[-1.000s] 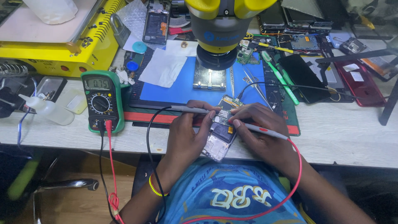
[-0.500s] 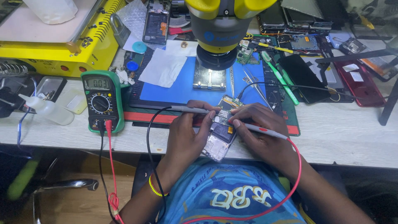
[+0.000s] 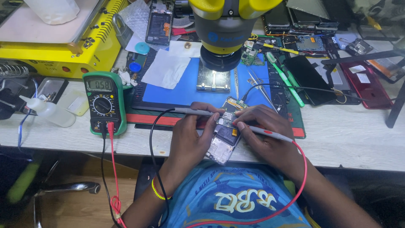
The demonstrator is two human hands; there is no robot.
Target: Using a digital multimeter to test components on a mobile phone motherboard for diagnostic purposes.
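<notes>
Probing step in hand: opened phone tilted at front edge of counter, partly over the lap, circuit side up. Left hand closed around grey probe with black lead, tip set down on upper board area. Right hand pinching second probe with red lead, fingers tight on shaft, tip meeting board just beside the first. Both leads running left to green multimeter, display lit with a reading. Judged mid-measurement; next move calls for steady tips, small shift to a neighbouring contact, glance at meter.

Containers: clear squeeze bottle lying at left, contents not discernible; blue mat carrying white paper, metal board holder under yellow microscope, tweezers alongside. Loose phone parts and green-handled tools spread at right.
</notes>
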